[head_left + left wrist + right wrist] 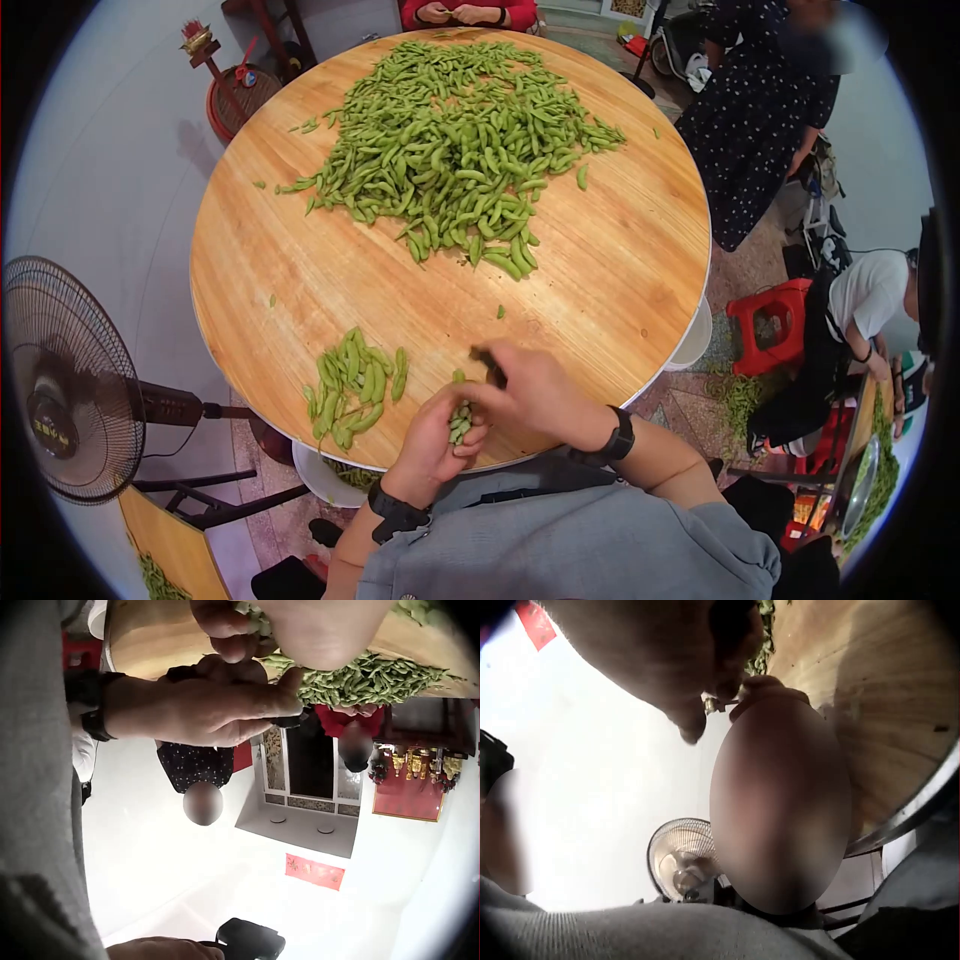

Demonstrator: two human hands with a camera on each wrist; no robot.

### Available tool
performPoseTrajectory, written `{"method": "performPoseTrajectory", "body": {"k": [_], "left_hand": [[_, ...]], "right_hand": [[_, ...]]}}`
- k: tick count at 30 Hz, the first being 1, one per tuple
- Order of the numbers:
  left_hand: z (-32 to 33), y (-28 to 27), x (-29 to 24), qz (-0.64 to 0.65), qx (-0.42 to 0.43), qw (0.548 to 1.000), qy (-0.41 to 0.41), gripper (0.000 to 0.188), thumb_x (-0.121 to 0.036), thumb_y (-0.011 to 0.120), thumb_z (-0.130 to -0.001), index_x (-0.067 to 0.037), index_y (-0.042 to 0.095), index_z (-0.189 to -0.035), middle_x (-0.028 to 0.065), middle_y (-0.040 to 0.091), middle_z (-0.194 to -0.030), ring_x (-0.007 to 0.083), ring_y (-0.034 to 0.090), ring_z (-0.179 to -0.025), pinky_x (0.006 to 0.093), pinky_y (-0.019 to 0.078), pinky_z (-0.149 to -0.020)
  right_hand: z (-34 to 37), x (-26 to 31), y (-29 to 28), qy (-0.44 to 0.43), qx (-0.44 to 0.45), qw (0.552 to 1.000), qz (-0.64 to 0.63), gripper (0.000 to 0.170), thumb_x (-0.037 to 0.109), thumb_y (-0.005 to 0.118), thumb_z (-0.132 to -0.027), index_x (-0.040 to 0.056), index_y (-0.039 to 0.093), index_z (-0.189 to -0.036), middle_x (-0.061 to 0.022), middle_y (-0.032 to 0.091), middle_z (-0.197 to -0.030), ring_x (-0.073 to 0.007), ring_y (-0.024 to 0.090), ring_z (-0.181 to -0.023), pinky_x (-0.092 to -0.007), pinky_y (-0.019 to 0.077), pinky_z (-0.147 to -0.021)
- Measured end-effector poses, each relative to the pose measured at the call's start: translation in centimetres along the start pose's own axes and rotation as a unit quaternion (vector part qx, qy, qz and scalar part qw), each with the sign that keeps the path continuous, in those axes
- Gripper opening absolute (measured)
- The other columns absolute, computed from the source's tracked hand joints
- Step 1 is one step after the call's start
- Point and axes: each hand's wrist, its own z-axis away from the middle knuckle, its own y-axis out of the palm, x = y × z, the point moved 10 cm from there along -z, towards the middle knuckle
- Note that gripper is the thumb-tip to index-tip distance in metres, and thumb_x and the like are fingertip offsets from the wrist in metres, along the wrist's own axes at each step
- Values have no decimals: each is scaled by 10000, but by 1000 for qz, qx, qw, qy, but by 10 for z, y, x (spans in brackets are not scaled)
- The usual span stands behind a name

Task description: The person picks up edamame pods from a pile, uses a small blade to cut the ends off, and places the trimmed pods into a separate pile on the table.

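Note:
In the head view my left hand [432, 438] curls round a small bunch of green edamame pods [461, 424] near the table's front edge. My right hand [540, 390] is right beside it, its fingers overlapping the left fingertips. It holds a small dark tool [488, 366], whose kind I cannot tell. The left wrist view shows the dark tool [285, 721] by the right fingertips. To the left lies a small heap of pods [350, 388]. A large pile of edamame pods [450, 150] spreads over the far half of the round wooden table [620, 270].
A standing fan [70, 380] is at the left. White buckets, one at the lower left [325, 478], one at the right [692, 340], sit below the table's rim. A person in red [470, 14] sits opposite; another in a dotted dress [750, 120] stands near a red stool [770, 325].

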Motion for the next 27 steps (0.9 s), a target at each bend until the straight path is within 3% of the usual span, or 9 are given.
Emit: {"method": "performPoseTrajectory", "body": {"k": [2,4,6,7,12,14,19,25,27], "left_hand": [[3,13,1,-46,63,997,-1,153,-191,405,-930,-74,488,-983,39,485,-715,76,384,-488,176,250,-362],[5,12,4,-28,74,997,-17,137,-159,406,-923,-65,482,-988,31,462,-724,70,364,-484,165,235,-363],[6,4,1,-36,60,997,-12,176,-137,408,-903,-33,472,-1030,28,457,-713,73,359,-464,176,236,-353],[7,3,-1,-33,59,998,-9,176,-137,408,-903,-33,472,-1030,28,457,-713,73,359,-464,176,236,-353],[21,-21,-21,13,-3,997,70,179,-38,400,-823,-11,473,-984,36,445,-730,91,356,-471,194,241,-357],[23,-29,-24,18,4,997,81,165,-40,407,-820,-15,475,-968,37,446,-730,96,361,-476,196,249,-361],[31,-30,-29,31,9,995,96,115,-66,424,-838,-22,477,-930,38,450,-732,102,374,-489,198,262,-372],[28,-23,-29,9,19,997,76,128,-134,435,-886,-19,482,-921,42,450,-716,102,379,-495,193,257,-370],[22,-17,-29,-12,21,997,74,128,-130,428,-894,-19,487,-918,43,451,-705,103,387,-498,190,261,-369]], "right_hand": [[-3,-40,8,121,22,992,-11,277,254,644,-788,8,589,-902,-114,578,-651,-174,588,-588,-280,463,-558],[-4,-56,26,139,36,977,-155,314,316,614,-787,3,582,-801,-150,576,-618,-242,584,-572,-331,448,-535],[-8,-73,40,224,83,940,-243,207,200,619,-805,-3,578,-816,-27,558,-610,-80,526,-580,-265,430,-524],[-21,-80,30,188,41,977,-86,185,187,608,-816,4,581,-810,-20,575,-633,-74,515,-590,-268,426,-524],[-71,-45,54,109,86,967,-214,194,197,605,-797,5,581,-809,-87,607,-661,-171,576,-601,-298,437,-542],[-99,-40,35,37,-18,998,45,190,192,584,-795,2,586,-814,-157,612,-691,-296,596,-625,-345,459,-584],[-160,-48,10,-17,-217,950,222,216,222,575,-782,6,590,-786,-190,608,-730,-360,588,-680,-418,483,-624],[-153,-57,21,104,9,952,288,283,266,612,-730,-16,606,-765,-203,611,-710,-345,614,-697,-420,496,-605],[-133,-56,8,113,0,946,304,306,291,617,-723,-12,607,-762,-201,614,-712,-348,615,-700,-423,495,-607]]}}
